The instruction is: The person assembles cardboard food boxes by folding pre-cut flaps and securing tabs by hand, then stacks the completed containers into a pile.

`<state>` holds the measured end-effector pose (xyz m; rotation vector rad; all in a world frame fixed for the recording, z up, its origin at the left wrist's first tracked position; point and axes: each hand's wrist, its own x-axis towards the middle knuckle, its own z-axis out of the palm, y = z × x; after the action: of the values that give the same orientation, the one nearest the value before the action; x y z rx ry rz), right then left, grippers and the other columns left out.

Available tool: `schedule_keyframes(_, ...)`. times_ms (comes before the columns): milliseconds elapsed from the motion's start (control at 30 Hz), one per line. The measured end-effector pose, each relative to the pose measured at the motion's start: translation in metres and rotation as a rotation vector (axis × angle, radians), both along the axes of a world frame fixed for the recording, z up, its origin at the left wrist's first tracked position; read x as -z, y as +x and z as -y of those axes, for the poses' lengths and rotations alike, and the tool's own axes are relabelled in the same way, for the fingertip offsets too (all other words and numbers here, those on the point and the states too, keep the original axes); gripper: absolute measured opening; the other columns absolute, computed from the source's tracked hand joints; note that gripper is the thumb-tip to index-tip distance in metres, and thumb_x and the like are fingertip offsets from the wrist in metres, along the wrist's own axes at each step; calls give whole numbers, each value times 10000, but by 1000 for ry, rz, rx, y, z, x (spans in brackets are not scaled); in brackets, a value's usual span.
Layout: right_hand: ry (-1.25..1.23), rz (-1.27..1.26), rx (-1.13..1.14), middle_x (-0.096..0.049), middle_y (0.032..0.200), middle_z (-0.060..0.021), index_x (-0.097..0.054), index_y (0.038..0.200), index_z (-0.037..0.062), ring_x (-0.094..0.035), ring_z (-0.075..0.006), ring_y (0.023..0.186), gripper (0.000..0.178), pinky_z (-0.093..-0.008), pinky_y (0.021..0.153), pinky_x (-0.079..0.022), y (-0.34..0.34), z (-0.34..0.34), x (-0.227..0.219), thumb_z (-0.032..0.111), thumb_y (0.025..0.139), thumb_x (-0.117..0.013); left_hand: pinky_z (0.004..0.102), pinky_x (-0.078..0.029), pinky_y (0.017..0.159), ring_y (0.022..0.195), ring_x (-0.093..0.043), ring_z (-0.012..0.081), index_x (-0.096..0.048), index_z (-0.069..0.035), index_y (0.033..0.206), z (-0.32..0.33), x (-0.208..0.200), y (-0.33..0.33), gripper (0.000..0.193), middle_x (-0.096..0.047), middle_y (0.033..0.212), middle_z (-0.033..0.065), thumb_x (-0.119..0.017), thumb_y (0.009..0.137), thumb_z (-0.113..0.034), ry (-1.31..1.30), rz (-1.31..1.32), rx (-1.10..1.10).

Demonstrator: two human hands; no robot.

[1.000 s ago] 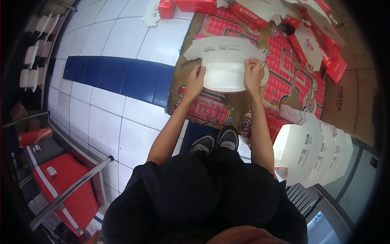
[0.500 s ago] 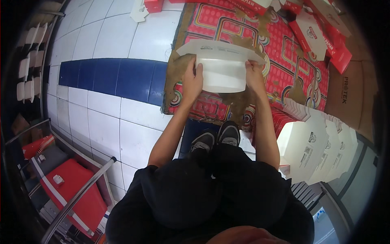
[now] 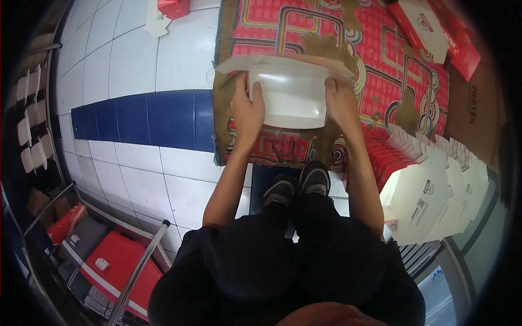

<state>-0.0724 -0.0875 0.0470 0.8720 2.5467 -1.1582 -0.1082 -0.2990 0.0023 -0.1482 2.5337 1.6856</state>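
Between my hands is a white paper food box (image 3: 288, 100), its inside facing me and its lid flap standing up along the far edge. My left hand (image 3: 248, 110) grips the left wall, thumb along the inner side and fingers hidden behind it. On the opposite wall my right hand (image 3: 341, 104) is closed, with the thumb at the upper corner. The box is held over a worn red patterned mat (image 3: 375, 60). To the right of my right forearm stands a stack of nested flat white and red box blanks (image 3: 418, 201).
More red and white boxes (image 3: 429, 32) lie at the far right, beside a brown carton (image 3: 473, 114). A metal rail (image 3: 138, 271) and a red padded surface (image 3: 122, 266) are at lower left. White tiles with a blue tile strip (image 3: 147, 119) lie left of the mat.
The box has turned slightly in my hands, its lid flap now seen more edge-on. My view has shifted, so the surroundings sit differently. Both hands keep their hold.
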Motion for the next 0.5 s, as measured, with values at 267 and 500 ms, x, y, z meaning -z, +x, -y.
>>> schedule_keyframes(267,-281,-197,-5,-624,1263,-202,-557,1360,48,-576,-297,1219,472,-398,995,-464,-24,-23,14,371,1017,-523,415,-504,935,1081,-675,345,-584,6,1331,12,-21,-45,363,-678,1188,236,-491,1017,-150,-37,-70,41)
schedule_keyframes(500,-612,-375,118,-561,1269,-162,-266,1481,94,-585,-259,1164,688,-377,982,-481,-77,-11,-116,302,945,-644,368,-499,946,1145,-597,245,-476,-28,1450,11,-125,-110,501,-583,1323,121,-500,1050,-329,426,-2,240)
